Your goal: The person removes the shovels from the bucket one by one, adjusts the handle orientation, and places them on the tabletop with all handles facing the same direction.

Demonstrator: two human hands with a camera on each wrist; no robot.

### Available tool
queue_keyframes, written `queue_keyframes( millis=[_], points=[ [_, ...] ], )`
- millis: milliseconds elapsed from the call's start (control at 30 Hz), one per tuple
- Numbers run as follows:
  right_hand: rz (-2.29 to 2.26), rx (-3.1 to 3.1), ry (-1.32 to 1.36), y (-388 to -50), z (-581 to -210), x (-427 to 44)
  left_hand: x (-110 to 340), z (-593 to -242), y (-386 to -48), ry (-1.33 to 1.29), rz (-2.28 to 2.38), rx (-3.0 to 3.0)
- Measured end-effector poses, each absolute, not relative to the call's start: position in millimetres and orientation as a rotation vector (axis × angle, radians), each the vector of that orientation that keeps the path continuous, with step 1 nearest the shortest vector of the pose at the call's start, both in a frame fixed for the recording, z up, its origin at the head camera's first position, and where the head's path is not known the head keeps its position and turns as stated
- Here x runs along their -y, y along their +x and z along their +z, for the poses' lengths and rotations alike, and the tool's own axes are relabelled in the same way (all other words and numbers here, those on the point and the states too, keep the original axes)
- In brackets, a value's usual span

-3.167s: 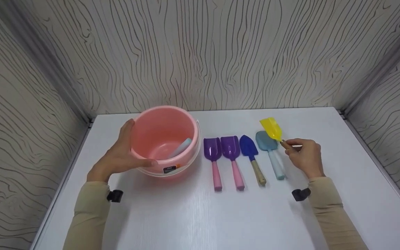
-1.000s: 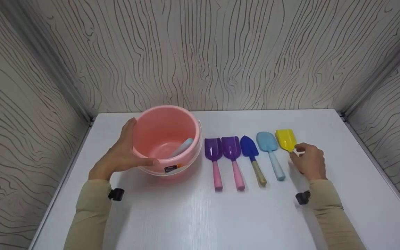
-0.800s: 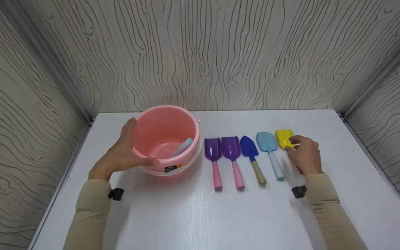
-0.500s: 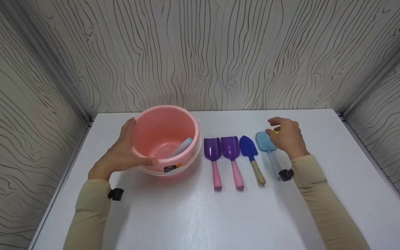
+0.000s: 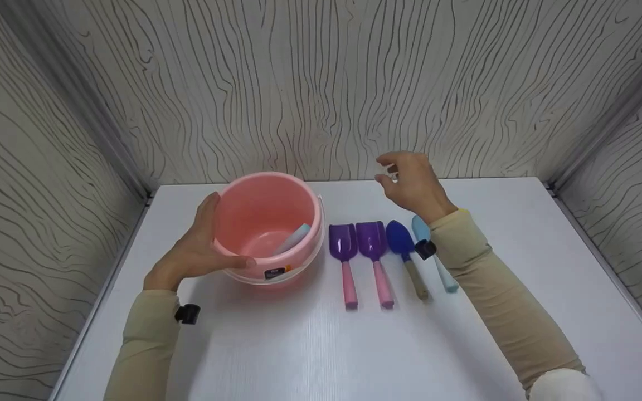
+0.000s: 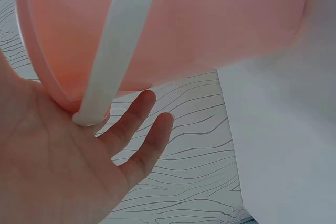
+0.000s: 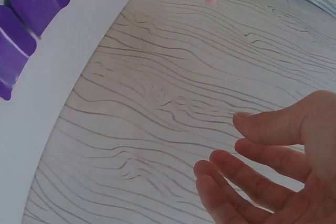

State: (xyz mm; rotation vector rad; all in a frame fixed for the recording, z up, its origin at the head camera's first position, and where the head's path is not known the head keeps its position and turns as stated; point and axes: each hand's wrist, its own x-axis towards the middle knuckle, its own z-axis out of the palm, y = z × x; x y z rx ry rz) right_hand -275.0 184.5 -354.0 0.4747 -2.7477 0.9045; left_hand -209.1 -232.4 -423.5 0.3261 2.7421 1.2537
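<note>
My left hand (image 5: 193, 248) holds the pink bucket (image 5: 243, 209) at its left rim, thumb across the front and fingers along the far left side. The left wrist view shows the bucket's white handle (image 6: 115, 51) beside the palm, with two fingers loosely extended. Inside the bucket leans a pale blue piece (image 5: 293, 239), partly hidden. My right hand (image 5: 413, 186) hovers above the table's back edge, fingers loosely bent and holding nothing. Below it lie two purple scoops (image 5: 343, 242) with pink handles, a blue trowel (image 5: 399, 236) and a light blue shovel (image 5: 446, 278), partly behind the sleeve.
The white table (image 5: 310, 356) meets a wood-grain patterned back wall (image 5: 310, 94), with similar panels at both sides. The yellow shovel is almost wholly hidden behind the right sleeve (image 5: 460, 239).
The yellow shovel has been laid down right of the light blue one and let go. My right hand has since moved left and away, toward the back wall. The left hand stays on the bucket.
</note>
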Motion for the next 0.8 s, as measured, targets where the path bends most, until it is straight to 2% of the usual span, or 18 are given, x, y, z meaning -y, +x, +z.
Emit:
queue_keyframes(
  millis=[300,567,800],
  points=[
    [0.880,2.813,0.629,-286,-333,-143,231,-424,-210,0.313,1.260,-2.733],
    [0.915,2.862,0.815,-287,-340,-96,229,-427,-209,0.335,1.320,-2.718],
    [0.927,3.005,1.002,-282,-359,-55,231,-424,-210,0.290,1.257,-2.721]
  ],
)
